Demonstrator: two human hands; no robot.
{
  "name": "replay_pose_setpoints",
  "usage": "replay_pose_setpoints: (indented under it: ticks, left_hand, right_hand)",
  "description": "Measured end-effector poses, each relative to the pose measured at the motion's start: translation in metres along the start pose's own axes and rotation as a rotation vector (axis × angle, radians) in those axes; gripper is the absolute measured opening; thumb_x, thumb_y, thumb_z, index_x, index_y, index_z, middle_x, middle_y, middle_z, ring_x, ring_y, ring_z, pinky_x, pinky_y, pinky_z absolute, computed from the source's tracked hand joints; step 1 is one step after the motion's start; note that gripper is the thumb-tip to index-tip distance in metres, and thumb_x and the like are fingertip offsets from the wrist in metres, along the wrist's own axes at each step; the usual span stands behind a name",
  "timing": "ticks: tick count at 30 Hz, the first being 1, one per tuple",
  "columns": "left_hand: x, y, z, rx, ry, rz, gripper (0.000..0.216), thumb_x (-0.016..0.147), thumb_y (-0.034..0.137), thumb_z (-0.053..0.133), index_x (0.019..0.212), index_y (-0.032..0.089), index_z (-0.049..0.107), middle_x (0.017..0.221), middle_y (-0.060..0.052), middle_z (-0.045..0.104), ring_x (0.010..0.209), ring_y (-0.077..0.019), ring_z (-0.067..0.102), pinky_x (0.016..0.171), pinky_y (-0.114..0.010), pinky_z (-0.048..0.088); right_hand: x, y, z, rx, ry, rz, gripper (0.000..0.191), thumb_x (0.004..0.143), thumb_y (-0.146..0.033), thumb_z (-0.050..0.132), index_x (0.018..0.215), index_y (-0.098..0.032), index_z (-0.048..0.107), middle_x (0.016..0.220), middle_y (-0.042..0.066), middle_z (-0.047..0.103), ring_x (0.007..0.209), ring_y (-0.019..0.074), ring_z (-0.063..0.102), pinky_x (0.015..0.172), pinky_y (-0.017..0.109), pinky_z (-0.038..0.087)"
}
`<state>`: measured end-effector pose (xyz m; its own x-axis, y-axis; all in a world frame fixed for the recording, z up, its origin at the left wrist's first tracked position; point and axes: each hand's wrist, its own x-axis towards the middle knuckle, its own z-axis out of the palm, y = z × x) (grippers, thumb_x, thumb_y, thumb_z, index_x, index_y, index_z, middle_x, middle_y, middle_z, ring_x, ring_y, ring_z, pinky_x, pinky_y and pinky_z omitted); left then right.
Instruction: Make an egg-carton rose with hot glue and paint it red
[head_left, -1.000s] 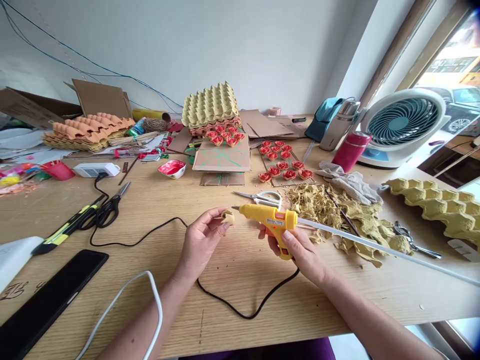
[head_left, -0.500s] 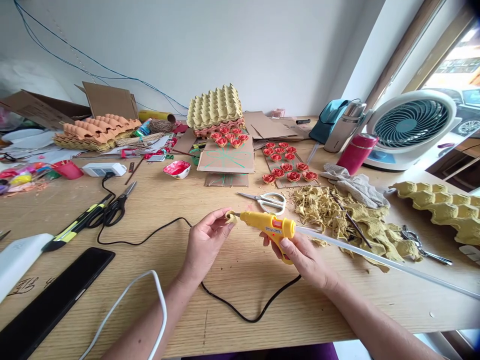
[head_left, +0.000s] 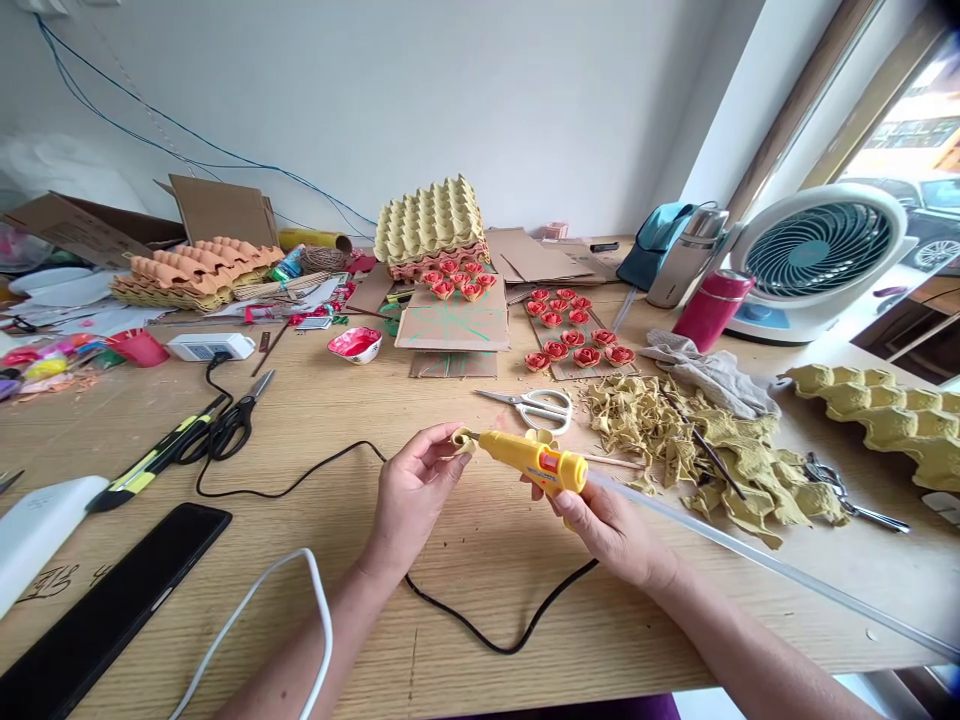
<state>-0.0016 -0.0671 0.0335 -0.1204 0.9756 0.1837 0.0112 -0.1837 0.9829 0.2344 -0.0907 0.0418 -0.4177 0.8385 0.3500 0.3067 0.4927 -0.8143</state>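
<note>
Between the thumb and fingers of my left hand (head_left: 416, 490) is a small curled piece of yellow egg carton (head_left: 461, 440). My right hand (head_left: 615, 525) grips a yellow hot glue gun (head_left: 529, 460), whose metal nozzle points left and meets the curled piece. A long clear glue stick (head_left: 750, 545) sticks out of the gun's back end. The gun's black cord (head_left: 495, 645) loops over the wooden table below my hands. White-handled scissors (head_left: 536, 408) lie just beyond the gun. Behind the gun, another yellow carton piece shows in part.
Torn egg carton scraps (head_left: 637, 420) are heaped at right, beside a grey cloth (head_left: 709, 370). Red paper roses (head_left: 585, 345) sit on cardboard farther back. A red-lined bowl (head_left: 354, 344), black scissors (head_left: 229, 425) and a phone (head_left: 112, 610) are at left. A fan (head_left: 825, 250) stands at right.
The glue gun has tilted, its back end dropping slightly with my right hand. My left hand keeps the curled piece at the nozzle. The view has shifted a little.
</note>
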Motion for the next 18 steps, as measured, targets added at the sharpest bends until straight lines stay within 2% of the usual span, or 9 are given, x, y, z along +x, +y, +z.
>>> replay_pose_setpoints:
  ticks: [8, 13, 18]
  left_hand:
    - [0.0001, 0.0, -0.0011, 0.006, 0.002, 0.015, 0.039, 0.076, 0.035, 0.084, 0.108, 0.016, 0.073, 0.098, -0.007, 0.079, 0.09, -0.0181, 0.073, 0.083, -0.028, 0.06]
    - [0.0007, 0.0015, -0.0012, -0.009, -0.008, 0.0, 0.038, 0.075, 0.033, 0.084, 0.108, 0.016, 0.074, 0.095, -0.006, 0.079, 0.088, -0.0167, 0.072, 0.082, -0.027, 0.059]
    - [0.0, 0.0028, -0.0006, -0.005, -0.014, 0.012, 0.036, 0.077, 0.033, 0.083, 0.107, 0.016, 0.073, 0.095, -0.006, 0.079, 0.089, -0.0171, 0.072, 0.083, -0.028, 0.059]
  right_hand:
    - [-0.0003, 0.0021, -0.0012, -0.03, 0.003, -0.009, 0.051, 0.104, -0.061, 0.036, 0.094, -0.022, 0.066, 0.087, 0.006, 0.066, 0.077, 0.0204, 0.061, 0.077, 0.035, 0.054]
    - [0.0005, 0.0011, -0.0016, -0.022, 0.003, -0.009, 0.052, 0.104, -0.062, 0.035, 0.095, -0.021, 0.066, 0.088, 0.006, 0.066, 0.078, 0.0207, 0.062, 0.077, 0.035, 0.054]
    - [0.0009, 0.0001, -0.001, -0.02, 0.001, -0.008, 0.054, 0.103, -0.064, 0.034, 0.096, -0.022, 0.067, 0.079, 0.005, 0.061, 0.076, 0.0211, 0.059, 0.075, 0.036, 0.054]
